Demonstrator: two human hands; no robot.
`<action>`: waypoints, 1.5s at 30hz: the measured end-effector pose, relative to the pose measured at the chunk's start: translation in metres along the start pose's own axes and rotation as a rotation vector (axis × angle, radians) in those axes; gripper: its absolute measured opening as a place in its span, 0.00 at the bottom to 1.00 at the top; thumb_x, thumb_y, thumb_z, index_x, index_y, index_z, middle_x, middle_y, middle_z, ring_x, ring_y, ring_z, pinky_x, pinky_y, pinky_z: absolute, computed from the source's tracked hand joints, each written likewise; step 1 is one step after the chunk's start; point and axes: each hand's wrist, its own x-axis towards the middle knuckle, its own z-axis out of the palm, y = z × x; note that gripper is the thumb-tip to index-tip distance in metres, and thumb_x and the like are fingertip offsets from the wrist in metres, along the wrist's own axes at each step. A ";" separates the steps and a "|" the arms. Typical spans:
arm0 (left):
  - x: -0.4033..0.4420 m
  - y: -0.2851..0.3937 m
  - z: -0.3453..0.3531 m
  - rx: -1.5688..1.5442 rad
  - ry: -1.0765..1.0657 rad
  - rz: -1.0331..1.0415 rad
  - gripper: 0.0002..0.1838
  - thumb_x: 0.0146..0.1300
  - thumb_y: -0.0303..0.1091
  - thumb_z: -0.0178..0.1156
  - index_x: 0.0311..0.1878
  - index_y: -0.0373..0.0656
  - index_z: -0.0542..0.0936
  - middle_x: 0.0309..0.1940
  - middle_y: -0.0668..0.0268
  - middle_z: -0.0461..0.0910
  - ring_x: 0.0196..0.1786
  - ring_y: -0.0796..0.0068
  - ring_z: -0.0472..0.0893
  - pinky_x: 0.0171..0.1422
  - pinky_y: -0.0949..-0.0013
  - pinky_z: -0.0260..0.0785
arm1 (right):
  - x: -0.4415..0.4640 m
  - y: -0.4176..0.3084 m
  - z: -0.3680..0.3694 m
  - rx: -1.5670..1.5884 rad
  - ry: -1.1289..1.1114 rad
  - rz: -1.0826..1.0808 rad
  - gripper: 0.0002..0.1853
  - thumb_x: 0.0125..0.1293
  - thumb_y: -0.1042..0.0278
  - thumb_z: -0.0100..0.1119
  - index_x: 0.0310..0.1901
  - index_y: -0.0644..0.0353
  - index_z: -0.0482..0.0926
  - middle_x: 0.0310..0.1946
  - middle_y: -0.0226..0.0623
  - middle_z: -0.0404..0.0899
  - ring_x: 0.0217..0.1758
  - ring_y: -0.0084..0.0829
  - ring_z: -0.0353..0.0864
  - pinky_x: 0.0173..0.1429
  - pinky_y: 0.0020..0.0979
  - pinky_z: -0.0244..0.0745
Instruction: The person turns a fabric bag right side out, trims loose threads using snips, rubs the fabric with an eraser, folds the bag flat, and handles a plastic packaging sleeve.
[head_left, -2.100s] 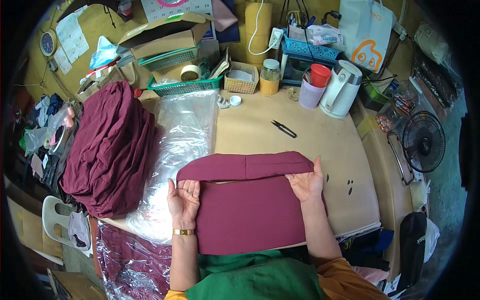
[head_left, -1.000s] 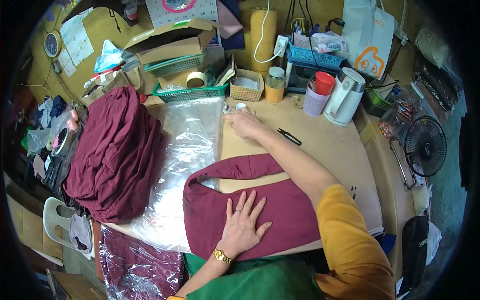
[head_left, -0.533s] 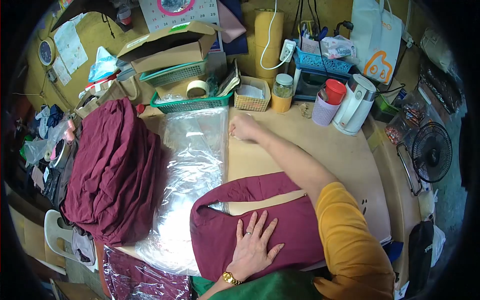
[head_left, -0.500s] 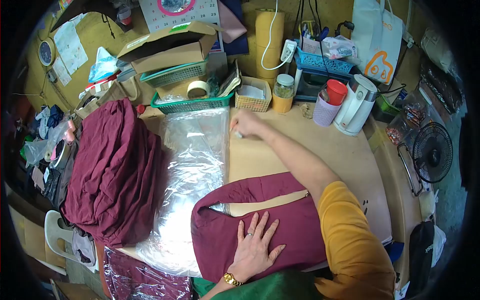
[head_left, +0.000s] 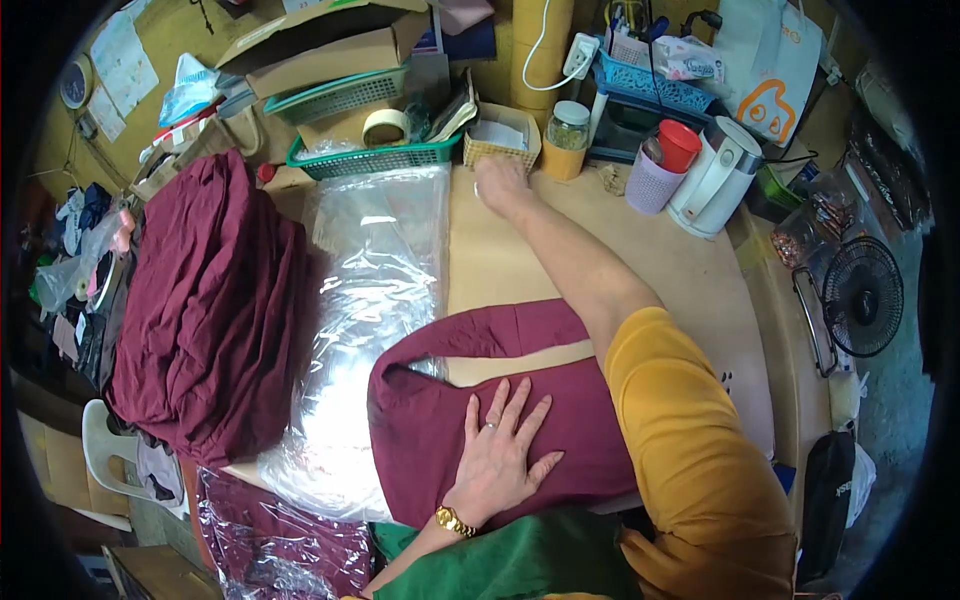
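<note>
My left hand (head_left: 507, 450), with a ring and a gold watch, lies flat with fingers spread on a maroon folded garment (head_left: 590, 430). The garment has a long strap-like band (head_left: 480, 330) curving along its far side, leaving a gap that shows the table. Across the table, my right hand (head_left: 503, 187) reaches to the front of a small woven basket (head_left: 500, 135) that holds white paper. Its fingers are curled, and a small whitish thing shows at their edge, too little visible to name. Left of the garment lies a stack of clear plastic bags (head_left: 375, 270).
A tall pile of maroon cloth (head_left: 205, 310) stands at the left. Along the back are green baskets (head_left: 380, 158), a lidded jar (head_left: 567, 140), a lilac cup (head_left: 650, 185) and a white kettle (head_left: 712, 180). A plastic-wrapped maroon item (head_left: 285, 540) sits at the near left edge.
My right hand has moved farther away, up to the woven basket. My left hand stays flat on the garment. The whole view has shifted slightly.
</note>
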 end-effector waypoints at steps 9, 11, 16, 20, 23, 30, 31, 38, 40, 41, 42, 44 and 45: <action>-0.030 0.004 0.006 -0.004 -0.001 0.028 0.38 0.62 0.63 0.62 0.72 0.58 0.72 0.76 0.53 0.59 0.79 0.48 0.56 0.81 0.37 0.41 | -0.136 -0.012 -0.190 1.049 -0.589 0.021 0.04 0.66 0.74 0.60 0.38 0.63 0.84 0.34 0.30 0.86 0.38 0.18 0.81 0.45 0.27 0.77; -0.032 0.007 0.006 -0.020 0.012 -0.015 0.38 0.60 0.63 0.64 0.71 0.59 0.74 0.73 0.55 0.63 0.78 0.48 0.57 0.81 0.35 0.40 | -0.209 -0.028 -0.215 1.086 -0.721 0.112 0.03 0.67 0.80 0.59 0.39 0.63 0.82 0.33 0.30 0.84 0.33 0.19 0.81 0.37 0.27 0.77; -0.037 0.022 0.009 0.140 -0.016 -0.071 0.39 0.60 0.65 0.62 0.72 0.62 0.72 0.75 0.56 0.61 0.80 0.44 0.52 0.73 0.19 0.36 | -0.325 -0.042 -0.200 0.409 -0.225 -0.297 0.03 0.63 0.78 0.62 0.37 0.61 0.84 0.34 0.37 0.79 0.40 0.43 0.79 0.47 0.40 0.74; -0.037 0.018 0.012 0.180 -0.024 -0.066 0.40 0.61 0.68 0.59 0.75 0.64 0.69 0.77 0.55 0.58 0.81 0.42 0.50 0.69 0.13 0.35 | -0.332 -0.040 -0.182 0.455 -0.195 -0.319 0.05 0.61 0.76 0.62 0.38 0.60 0.85 0.36 0.39 0.78 0.44 0.42 0.77 0.54 0.40 0.71; -0.037 0.016 0.014 0.180 -0.022 -0.061 0.40 0.61 0.68 0.59 0.74 0.64 0.69 0.76 0.54 0.58 0.80 0.41 0.51 0.70 0.14 0.35 | -0.316 -0.041 -0.161 0.535 -0.231 -0.393 0.07 0.58 0.74 0.64 0.39 0.59 0.85 0.36 0.38 0.77 0.44 0.41 0.76 0.54 0.40 0.70; -0.038 0.014 0.013 0.118 0.011 -0.095 0.39 0.59 0.69 0.60 0.71 0.62 0.74 0.75 0.52 0.59 0.81 0.42 0.50 0.71 0.15 0.35 | -0.316 -0.057 -0.174 0.407 -0.110 -0.410 0.02 0.56 0.72 0.64 0.31 0.58 0.80 0.34 0.35 0.73 0.42 0.37 0.74 0.48 0.40 0.68; -0.038 0.013 0.014 0.124 0.023 -0.084 0.38 0.59 0.69 0.60 0.70 0.62 0.75 0.75 0.52 0.59 0.81 0.42 0.51 0.71 0.15 0.35 | -0.318 -0.054 -0.175 0.434 -0.119 -0.370 0.03 0.57 0.71 0.64 0.31 0.59 0.79 0.33 0.35 0.73 0.41 0.37 0.74 0.47 0.41 0.68; -0.037 0.011 0.015 0.178 0.032 -0.116 0.38 0.59 0.70 0.60 0.70 0.63 0.75 0.76 0.50 0.58 0.81 0.42 0.51 0.71 0.15 0.35 | -0.301 -0.073 -0.152 0.369 -0.197 -0.326 0.03 0.58 0.73 0.63 0.34 0.59 0.81 0.35 0.37 0.74 0.44 0.39 0.75 0.49 0.42 0.69; -0.038 0.011 0.016 0.156 0.056 -0.112 0.38 0.59 0.70 0.59 0.69 0.62 0.76 0.76 0.50 0.58 0.81 0.43 0.51 0.71 0.16 0.35 | -0.310 -0.070 -0.160 0.410 -0.012 -0.463 0.02 0.59 0.74 0.63 0.33 0.59 0.79 0.34 0.38 0.74 0.42 0.41 0.76 0.48 0.41 0.69; -0.038 0.011 0.017 0.135 0.081 -0.107 0.37 0.59 0.70 0.59 0.68 0.62 0.77 0.76 0.50 0.58 0.81 0.43 0.51 0.71 0.16 0.34 | -0.313 -0.067 -0.163 0.410 -0.013 -0.466 0.02 0.59 0.74 0.63 0.33 0.59 0.79 0.34 0.38 0.74 0.42 0.41 0.76 0.48 0.41 0.69; -0.037 0.010 0.017 0.134 0.084 -0.109 0.37 0.59 0.70 0.59 0.68 0.62 0.77 0.76 0.50 0.58 0.81 0.43 0.51 0.71 0.16 0.34 | -0.316 -0.064 -0.166 0.422 -0.085 -0.414 0.02 0.59 0.74 0.63 0.32 0.60 0.79 0.33 0.38 0.74 0.40 0.41 0.76 0.48 0.41 0.69; -0.038 0.010 0.019 0.157 0.086 -0.090 0.37 0.59 0.70 0.59 0.68 0.62 0.77 0.77 0.50 0.57 0.81 0.43 0.51 0.71 0.16 0.34 | -0.314 -0.064 -0.165 0.432 -0.159 -0.356 0.03 0.59 0.74 0.63 0.32 0.60 0.79 0.33 0.39 0.74 0.39 0.42 0.76 0.48 0.42 0.69; -0.038 0.011 0.018 0.158 0.084 -0.086 0.37 0.59 0.70 0.59 0.68 0.62 0.77 0.77 0.50 0.57 0.81 0.43 0.51 0.71 0.16 0.34 | -0.304 -0.070 -0.158 0.417 -0.162 -0.309 0.02 0.59 0.74 0.63 0.32 0.60 0.79 0.32 0.39 0.74 0.40 0.42 0.76 0.48 0.41 0.69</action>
